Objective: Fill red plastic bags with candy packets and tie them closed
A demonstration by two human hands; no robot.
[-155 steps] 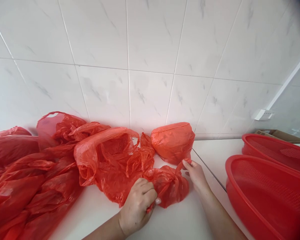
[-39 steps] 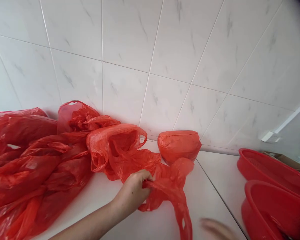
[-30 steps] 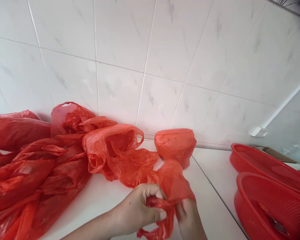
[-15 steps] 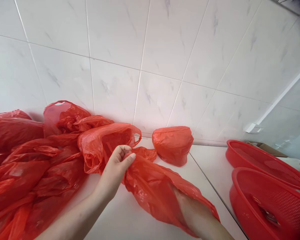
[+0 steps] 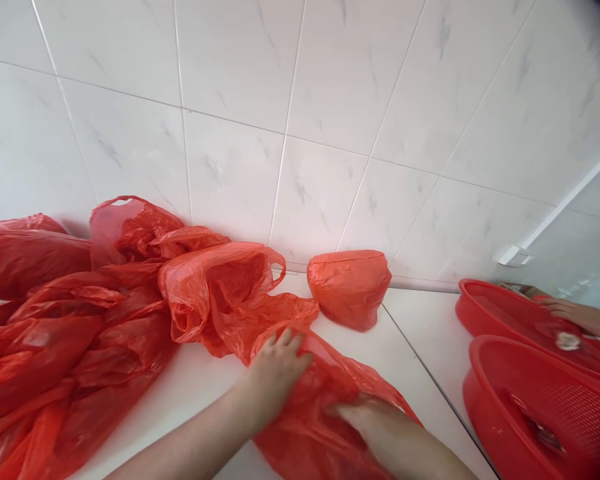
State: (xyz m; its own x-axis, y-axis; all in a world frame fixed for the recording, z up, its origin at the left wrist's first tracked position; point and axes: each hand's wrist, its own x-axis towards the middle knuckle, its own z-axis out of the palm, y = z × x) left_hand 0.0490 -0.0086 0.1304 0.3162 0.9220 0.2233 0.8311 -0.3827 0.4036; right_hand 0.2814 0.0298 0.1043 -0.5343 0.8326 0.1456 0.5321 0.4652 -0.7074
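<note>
My left hand [image 5: 276, 373] rests on a thin red plastic bag [image 5: 325, 433], its fingers spread over the film. At the bag's lower right, my right hand [image 5: 363, 417] reaches in among the loose folds; its thumb shows stretched out, while the other fingers are hidden. The film lies crumpled on the white tabletop [image 5: 200, 393] under both hands. Touching its upper left is another red bag [image 5: 220, 280] with an open loop handle. Behind my hands, against the wall, stands a rounded, filled-looking red bundle [image 5: 349, 290].
Several crumpled red bags [image 5: 55, 360] cover the left side. Two red plastic baskets stand at the right, a near one [image 5: 485, 387] with small items inside and a far one [image 5: 473, 310]. Another person's hand [image 5: 575, 313] reaches over the far basket. A tiled wall [image 5: 230, 167] rises behind.
My left hand has moved right and down, from pinching the bag's tip to lying on it. My right arm, earlier inside the bag, has drawn partly out. Another person's hand has come over the far basket.
</note>
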